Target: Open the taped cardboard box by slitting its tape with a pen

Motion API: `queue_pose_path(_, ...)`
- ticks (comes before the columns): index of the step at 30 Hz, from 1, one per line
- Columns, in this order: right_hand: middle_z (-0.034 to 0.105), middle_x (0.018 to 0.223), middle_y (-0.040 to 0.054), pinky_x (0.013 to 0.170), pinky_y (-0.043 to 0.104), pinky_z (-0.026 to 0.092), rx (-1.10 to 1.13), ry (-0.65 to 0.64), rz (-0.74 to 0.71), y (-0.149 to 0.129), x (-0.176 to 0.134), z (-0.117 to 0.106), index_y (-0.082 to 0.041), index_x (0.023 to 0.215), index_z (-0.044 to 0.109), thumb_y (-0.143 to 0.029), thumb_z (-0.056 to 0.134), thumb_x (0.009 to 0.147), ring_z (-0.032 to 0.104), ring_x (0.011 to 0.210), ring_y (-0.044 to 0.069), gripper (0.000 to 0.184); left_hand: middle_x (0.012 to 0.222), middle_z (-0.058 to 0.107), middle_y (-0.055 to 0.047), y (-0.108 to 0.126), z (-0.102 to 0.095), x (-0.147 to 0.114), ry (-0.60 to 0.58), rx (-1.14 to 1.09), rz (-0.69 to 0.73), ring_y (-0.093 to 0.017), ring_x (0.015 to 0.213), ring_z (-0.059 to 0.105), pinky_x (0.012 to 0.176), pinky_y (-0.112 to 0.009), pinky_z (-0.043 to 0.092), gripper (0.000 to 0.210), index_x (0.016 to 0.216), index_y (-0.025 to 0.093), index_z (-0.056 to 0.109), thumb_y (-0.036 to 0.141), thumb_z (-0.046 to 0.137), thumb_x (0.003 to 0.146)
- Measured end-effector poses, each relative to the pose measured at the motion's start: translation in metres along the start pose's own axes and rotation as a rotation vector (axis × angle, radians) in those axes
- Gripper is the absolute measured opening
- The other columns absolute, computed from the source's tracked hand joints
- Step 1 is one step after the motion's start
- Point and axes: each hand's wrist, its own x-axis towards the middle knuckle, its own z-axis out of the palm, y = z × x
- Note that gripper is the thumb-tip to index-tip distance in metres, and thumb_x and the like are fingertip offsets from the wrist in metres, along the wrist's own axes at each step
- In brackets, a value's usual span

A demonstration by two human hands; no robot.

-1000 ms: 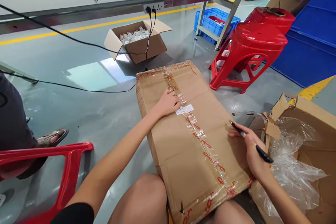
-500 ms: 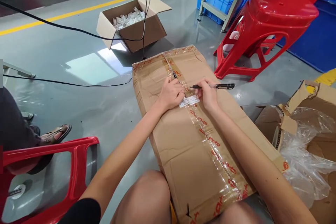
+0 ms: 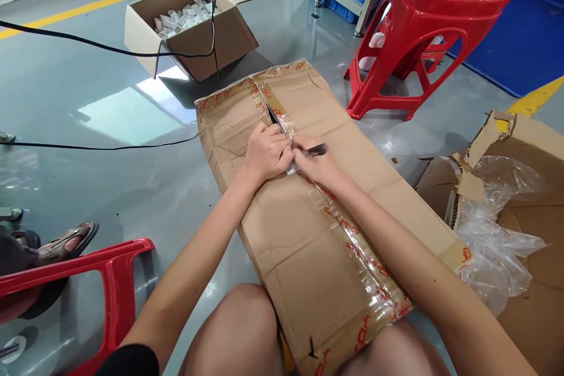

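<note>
A large taped cardboard box (image 3: 299,247) lies in front of my knees, its top seam gaping a little as a dark slit at the far part. Curled over the flap edge beside that slit are the fingers of my left hand (image 3: 268,154). My right hand (image 3: 318,160), slightly blurred, is closed around a black pen (image 3: 316,150) and touches or nearly touches the left fingertips at the seam. The pen's tip is hidden by my fingers. Only a corner of a white label (image 3: 291,170) shows beneath the hands.
An open carton (image 3: 211,41) of small white pieces stands beyond, with black cables hanging before it. Red stools (image 3: 423,35) are at the upper right and lower left, near another person's sandalled foot (image 3: 70,244). At right sits an open box with clear plastic (image 3: 493,247).
My right hand has moved left to meet the left hand at the seam, covering most of the label. The slit shows wider. The whole view has shifted somewhat.
</note>
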Motion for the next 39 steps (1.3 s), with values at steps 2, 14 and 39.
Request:
queue_pose_path(2, 0.037, 0.056, -0.0052, 0.059, 0.027, 0.026, 0.0, -0.002, 0.005, 0.002, 0.0, 0.003, -0.022, 0.061, 0.036, -0.021, 0.046, 0.079, 0.033, 0.056, 0.012, 0.021, 0.051, 0.054, -0.003, 0.0, 0.0, -0.001, 0.013, -0.014, 0.001, -0.02, 0.064, 0.048, 0.065, -0.038, 0.03, 0.039, 0.052, 0.02, 0.039, 0.027, 0.033, 0.09)
queue_pose_path(14, 0.033, 0.056, -0.0046, 0.058, 0.026, 0.028, 0.274, 0.009, 0.065, 0.002, -0.007, -0.005, -0.022, 0.055, 0.034, -0.03, 0.047, 0.075, 0.032, 0.057, 0.01, 0.025, 0.048, 0.046, -0.002, 0.0, -0.004, -0.002, 0.033, -0.012, -0.029, -0.018, 0.061, 0.044, 0.066, -0.036, 0.031, 0.05, 0.052, 0.02, 0.03, 0.039, 0.022, 0.098)
queue_pose_path(39, 0.064, 0.081, -0.0016, 0.065, 0.027, 0.04, 0.337, 0.119, 0.396, -0.072, -0.081, -0.029, -0.023, 0.089, 0.054, -0.059, 0.049, 0.092, 0.056, 0.071, 0.014, 0.037, 0.075, 0.062, -0.007, 0.024, -0.046, 0.002, 0.157, -0.018, -0.252, -0.021, 0.085, 0.056, 0.079, -0.039, 0.036, 0.048, 0.067, 0.021, 0.046, 0.043, 0.021, 0.102)
